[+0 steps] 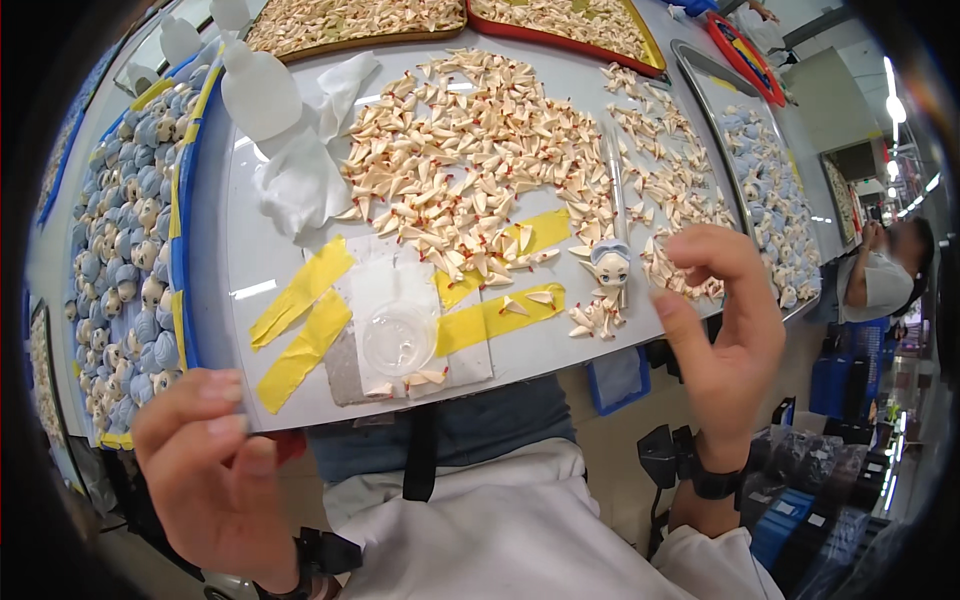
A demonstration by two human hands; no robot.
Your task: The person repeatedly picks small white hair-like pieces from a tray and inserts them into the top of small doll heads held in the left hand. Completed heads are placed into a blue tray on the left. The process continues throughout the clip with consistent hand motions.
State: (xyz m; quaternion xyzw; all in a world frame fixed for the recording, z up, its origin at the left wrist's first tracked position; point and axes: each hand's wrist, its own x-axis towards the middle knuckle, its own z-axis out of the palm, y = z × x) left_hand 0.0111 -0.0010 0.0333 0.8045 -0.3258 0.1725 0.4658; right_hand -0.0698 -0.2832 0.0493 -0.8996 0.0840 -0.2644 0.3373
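My right hand (728,325) is raised at the right of the table, thumb and fingers apart, with nothing visible between them. Closest to it is a small doll head (610,268) with pale blue hair and pointed pieces at its sides. A slim silver pen-like tool (616,185) lies just behind the head. Off the table's near left corner, my left hand (215,480) hovers with loosely bent, separated fingers and no object showing in it. A shallow clear round dish (400,338) rests on a taped-down pad (465,367). Beyond spreads a heap of cream, red-tipped pointed pieces (490,150).
At the left stands a blue-edged tray of doll heads (125,270); another metal tray of heads (770,200) is at the right. A white bottle (262,95) and crumpled white cloth (300,185) sit at back left. Trays of pointed pieces (360,25) line the far edge. Another person (885,270) is at far right.
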